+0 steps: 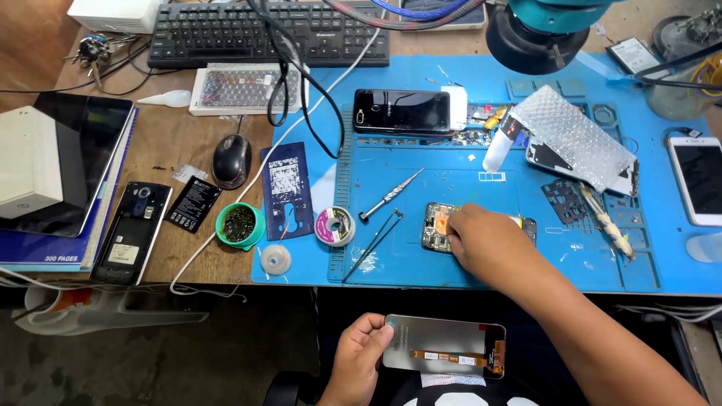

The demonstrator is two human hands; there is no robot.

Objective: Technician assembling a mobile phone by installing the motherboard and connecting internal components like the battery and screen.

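My left hand (359,357) holds a grey phone screen panel (444,344) with an orange flex cable, below the table's front edge. My right hand (487,242) rests on an opened phone (435,225) that lies on the blue work mat (466,188), with my fingertips on its exposed circuit board. Just left of the opened phone lie a screwdriver (389,195) and a pair of tweezers (374,242).
A black phone (401,111) lies at the mat's back, bubble wrap (573,137) to its right, a white phone (699,177) at far right. A solder-wire spool (334,225), green tin (240,224), mouse (231,159), keyboard (263,34) and open black phone (134,231) sit left.
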